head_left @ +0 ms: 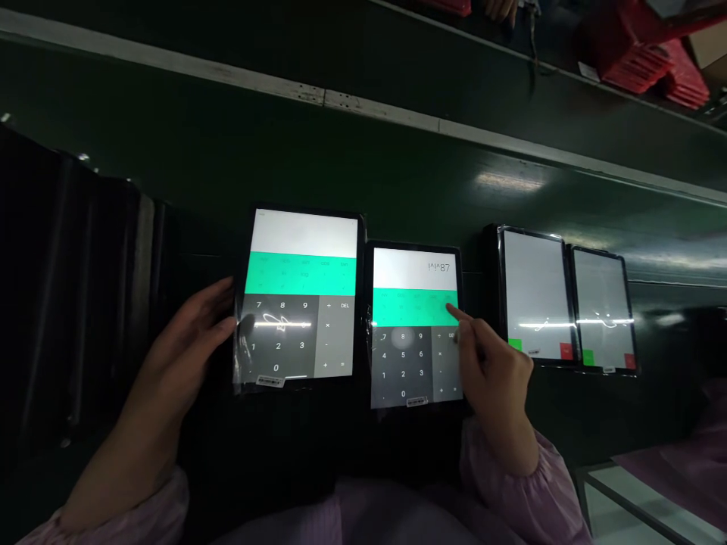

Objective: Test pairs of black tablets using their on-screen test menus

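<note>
Two lit tablets showing calculator screens lie side by side in front of me. At the edge of the left tablet (298,272) is my left hand (190,337), closed on its left side with the thumb at the front; the other fingers are partly hidden. My right hand (494,367) holds nothing. Its index finger is stretched out onto the green key band of the right tablet (403,363), while the other fingers curl in. Characters show in the white display at the top of that tablet. Small barcode labels sit along the lower edges of both.
Further right lie two more tablets (537,295) (602,303) with pale screens and green and red corner squares. Dark upright slabs (73,295) stand in a row at left. Red trays (636,53) and another person's hand (501,10) are beyond the metal rail (380,110).
</note>
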The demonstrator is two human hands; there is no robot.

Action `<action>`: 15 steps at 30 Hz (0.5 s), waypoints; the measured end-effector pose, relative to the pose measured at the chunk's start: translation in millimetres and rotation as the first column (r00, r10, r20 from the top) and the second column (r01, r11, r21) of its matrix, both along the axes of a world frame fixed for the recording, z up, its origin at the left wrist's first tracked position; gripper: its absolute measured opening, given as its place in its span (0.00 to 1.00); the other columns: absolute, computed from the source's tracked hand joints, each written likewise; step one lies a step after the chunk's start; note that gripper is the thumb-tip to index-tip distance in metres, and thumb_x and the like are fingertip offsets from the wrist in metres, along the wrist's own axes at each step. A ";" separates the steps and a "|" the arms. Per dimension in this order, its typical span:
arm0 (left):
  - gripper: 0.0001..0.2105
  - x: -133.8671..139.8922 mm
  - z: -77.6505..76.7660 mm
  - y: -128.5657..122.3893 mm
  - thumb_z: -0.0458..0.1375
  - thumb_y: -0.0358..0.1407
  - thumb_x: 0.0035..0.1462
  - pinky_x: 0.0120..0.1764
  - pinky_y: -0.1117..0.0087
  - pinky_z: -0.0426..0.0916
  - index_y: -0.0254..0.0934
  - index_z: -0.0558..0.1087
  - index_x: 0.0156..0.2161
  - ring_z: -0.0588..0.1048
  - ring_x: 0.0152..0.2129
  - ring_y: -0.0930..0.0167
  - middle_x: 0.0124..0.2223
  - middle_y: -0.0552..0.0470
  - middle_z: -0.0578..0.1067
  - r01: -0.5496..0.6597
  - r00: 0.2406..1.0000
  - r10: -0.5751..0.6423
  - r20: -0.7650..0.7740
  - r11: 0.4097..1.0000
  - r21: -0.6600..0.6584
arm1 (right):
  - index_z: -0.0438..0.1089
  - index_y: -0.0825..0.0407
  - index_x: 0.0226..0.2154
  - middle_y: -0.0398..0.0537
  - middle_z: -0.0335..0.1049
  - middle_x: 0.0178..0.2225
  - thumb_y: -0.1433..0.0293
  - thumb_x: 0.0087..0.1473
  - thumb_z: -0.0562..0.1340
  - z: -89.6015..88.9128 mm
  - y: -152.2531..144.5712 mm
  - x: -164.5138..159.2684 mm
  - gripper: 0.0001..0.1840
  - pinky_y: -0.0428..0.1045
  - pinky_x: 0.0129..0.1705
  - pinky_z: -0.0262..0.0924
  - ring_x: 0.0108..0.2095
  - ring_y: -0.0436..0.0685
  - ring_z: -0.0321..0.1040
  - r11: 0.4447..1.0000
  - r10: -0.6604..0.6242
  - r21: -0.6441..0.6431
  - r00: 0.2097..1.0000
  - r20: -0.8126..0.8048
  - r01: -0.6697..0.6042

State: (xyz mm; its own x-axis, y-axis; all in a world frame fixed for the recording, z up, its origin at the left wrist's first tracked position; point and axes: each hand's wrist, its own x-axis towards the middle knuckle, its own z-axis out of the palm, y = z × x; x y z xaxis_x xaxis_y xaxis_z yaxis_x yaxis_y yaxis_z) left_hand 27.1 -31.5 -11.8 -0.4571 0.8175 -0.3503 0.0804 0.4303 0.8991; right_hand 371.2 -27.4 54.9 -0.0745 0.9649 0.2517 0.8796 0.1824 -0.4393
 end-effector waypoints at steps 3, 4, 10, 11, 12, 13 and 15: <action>0.26 1.3 0.4 0.5 0.74 0.44 0.49 0.67 0.47 0.71 0.46 0.83 0.55 0.67 0.70 0.47 0.64 0.50 0.79 -0.023 1.000 0.022 -0.019 0.999 -0.022 | 0.79 0.53 0.27 0.45 0.75 0.19 0.69 0.72 0.55 -2.4 3.9 7.7 0.24 0.44 0.16 0.46 0.13 0.44 0.48 0.999 -0.053 0.006 0.998 0.033 0.053; 0.26 2.6 1.5 0.8 0.74 0.45 0.49 0.66 0.47 0.71 0.45 0.83 0.55 0.68 0.69 0.47 0.63 0.49 0.80 -0.028 0.999 0.028 -0.022 0.999 -0.026 | 0.79 0.53 0.28 0.46 0.77 0.20 0.69 0.72 0.55 -3.3 4.1 7.4 0.24 0.43 0.16 0.46 0.13 0.44 0.48 1.000 -0.028 -0.004 0.999 0.024 0.028; 0.27 17.6 18.4 2.4 0.72 0.47 0.52 0.68 0.49 0.70 0.44 0.81 0.57 0.74 0.65 0.50 0.60 0.49 0.82 -0.040 0.999 0.041 0.019 0.999 -0.017 | 0.78 0.53 0.29 0.48 0.81 0.26 0.71 0.71 0.55 -3.5 2.5 1.5 0.22 0.44 0.16 0.47 0.13 0.44 0.46 1.000 0.028 -0.010 0.999 -0.025 -0.028; 0.27 20.1 21.0 3.2 0.73 0.48 0.51 0.68 0.49 0.69 0.43 0.81 0.56 0.74 0.64 0.50 0.60 0.48 0.82 -0.062 0.997 0.063 0.035 0.998 -0.009 | 0.75 0.52 0.24 0.47 0.80 0.25 0.70 0.71 0.56 -3.1 2.6 2.4 0.23 0.44 0.16 0.45 0.14 0.43 0.47 1.000 -0.018 0.009 1.000 -0.018 0.019; 0.28 22.3 22.7 4.3 0.73 0.49 0.50 0.68 0.50 0.70 0.42 0.81 0.55 0.75 0.64 0.50 0.59 0.48 0.83 -0.089 0.994 0.089 0.060 0.996 0.010 | 0.72 0.52 0.21 0.47 0.79 0.23 0.70 0.71 0.56 -2.9 2.9 3.6 0.25 0.44 0.17 0.44 0.14 0.43 0.47 0.998 -0.053 0.023 0.999 -0.010 0.053; 0.29 23.9 23.3 5.4 0.73 0.50 0.49 0.68 0.50 0.70 0.41 0.80 0.55 0.75 0.63 0.50 0.59 0.46 0.83 -0.115 0.990 0.111 0.092 0.993 0.038 | 0.71 0.52 0.20 0.45 0.77 0.21 0.69 0.71 0.56 -2.9 3.1 4.8 0.26 0.44 0.17 0.43 0.14 0.43 0.46 0.997 -0.072 0.030 0.997 -0.005 0.072; 0.30 26.2 21.1 7.4 0.71 0.52 0.51 0.66 0.51 0.72 0.40 0.79 0.55 0.75 0.63 0.50 0.59 0.44 0.82 -0.115 0.986 0.104 0.128 0.990 0.081 | 0.77 0.53 0.26 0.42 0.71 0.17 0.69 0.71 0.55 -3.2 3.8 5.9 0.24 0.44 0.17 0.43 0.13 0.44 0.46 0.999 -0.048 0.019 0.999 -0.008 0.048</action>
State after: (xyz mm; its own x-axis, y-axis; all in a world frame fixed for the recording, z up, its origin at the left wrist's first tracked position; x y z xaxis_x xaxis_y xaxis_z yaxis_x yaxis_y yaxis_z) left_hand 53.2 -24.1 9.3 -0.5032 0.7951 -0.3385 -0.0763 0.3493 0.9339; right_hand 377.1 -23.5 51.7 -0.0260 0.9622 0.2710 0.8843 0.1486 -0.4426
